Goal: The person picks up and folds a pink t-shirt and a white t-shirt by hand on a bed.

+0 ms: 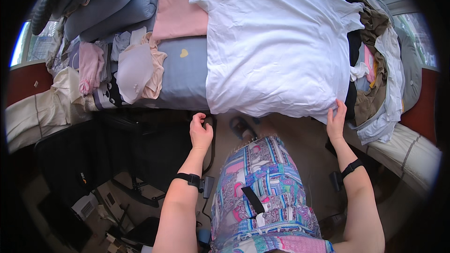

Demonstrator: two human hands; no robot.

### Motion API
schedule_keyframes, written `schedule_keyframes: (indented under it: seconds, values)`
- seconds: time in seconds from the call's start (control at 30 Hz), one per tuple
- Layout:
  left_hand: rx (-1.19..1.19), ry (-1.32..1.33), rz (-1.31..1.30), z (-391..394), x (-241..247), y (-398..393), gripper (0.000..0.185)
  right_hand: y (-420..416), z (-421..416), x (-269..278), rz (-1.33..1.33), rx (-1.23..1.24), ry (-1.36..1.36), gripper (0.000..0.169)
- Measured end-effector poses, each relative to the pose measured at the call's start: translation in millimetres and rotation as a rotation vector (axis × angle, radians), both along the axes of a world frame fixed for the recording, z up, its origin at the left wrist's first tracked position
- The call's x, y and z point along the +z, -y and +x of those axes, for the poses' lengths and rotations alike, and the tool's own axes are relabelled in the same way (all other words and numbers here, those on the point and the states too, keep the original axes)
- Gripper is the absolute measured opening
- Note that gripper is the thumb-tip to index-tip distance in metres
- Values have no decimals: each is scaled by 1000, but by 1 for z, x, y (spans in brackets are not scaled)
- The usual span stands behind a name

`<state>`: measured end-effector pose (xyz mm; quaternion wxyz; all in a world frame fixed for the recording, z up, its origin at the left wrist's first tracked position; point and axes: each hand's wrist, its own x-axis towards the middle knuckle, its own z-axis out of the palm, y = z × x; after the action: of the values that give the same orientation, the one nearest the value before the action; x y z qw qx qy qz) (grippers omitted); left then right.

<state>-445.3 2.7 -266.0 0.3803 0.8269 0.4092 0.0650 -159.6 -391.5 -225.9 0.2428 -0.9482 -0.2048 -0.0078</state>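
A white short-sleeved T-shirt [277, 49] lies spread out before me, its neckline at the far side and its hem along the near edge. My right hand [336, 121] is at the shirt's lower right corner, fingertips on the hem; whether they pinch the cloth cannot be told. My left hand [201, 131] hovers just below the hem's left corner, holding nothing, fingers curled and apart from the thumb. Left of the shirt are a folded pink cloth [181, 7] and a blue-grey cloth with a yellow heart [184, 73], both partly under the shirt.
Pale garments [135, 72], pink socks [90, 65] and folded grey-blue bedding [105, 10] lie at the left. A heap of clothes [374, 66] stands at the right. A black chair [154, 147] is below at the left, near my left arm.
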Motion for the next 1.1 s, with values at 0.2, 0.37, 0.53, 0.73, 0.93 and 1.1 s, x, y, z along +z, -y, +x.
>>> schedule_keyframes:
  seconds: [0.2,0.37,0.53,0.73,0.93,1.1]
  values:
    - [198,336,-609,51,-3,-18,36,24,2,-48,315,-496,-399,35]
    - [116,147,-619,63,-14,-12,30,23,-3,-62,319,-650,-298,37]
    - [134,214,-734,60,-5,-11,22,50,-18,-85,384,-779,-256,40]
    - [268,255,-1071,68,24,0,41,54,-14,-58,843,-642,-709,34]
    - [302,194,-1219,50,50,-15,54,79,-10,-6,926,-613,-772,31]
    - [250,221,-1291,43,68,-32,58,117,8,28,832,-482,-826,25]
